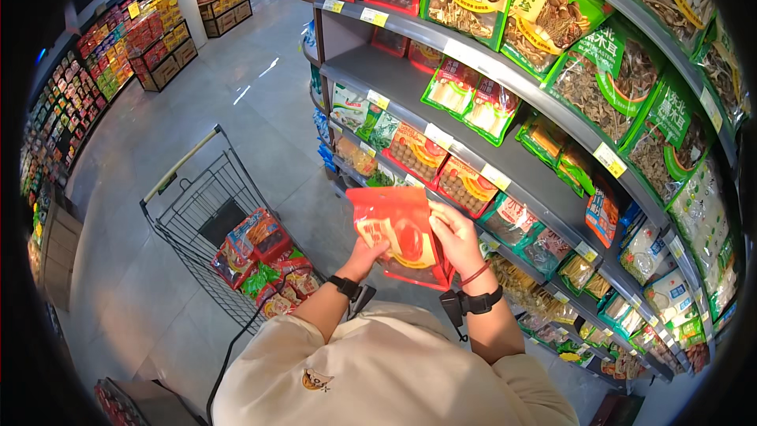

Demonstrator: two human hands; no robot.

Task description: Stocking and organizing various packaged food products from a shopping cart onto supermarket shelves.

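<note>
A red plastic food pouch [399,234] with a clear window near its bottom is held in front of my chest, between both hands. My left hand [365,255] grips its left edge, thumb on the front. My right hand [455,231] holds its upper right side, with the fingers partly hidden around the edge. To the left stands a wire shopping cart [195,189] with several bagged goods [254,242] lying in its basket. Bags of dried longan [417,151] sit on the shelf just beyond the pouch.
Curved metal shelving [473,59] with packets of dried mushrooms, black fungus and other dry goods rises on the right. More stocked shelves [71,94] and box displays [159,56] line the far left. At the bottom left is a dark-edged bin [148,402]. Tiled floor [248,89] lies between.
</note>
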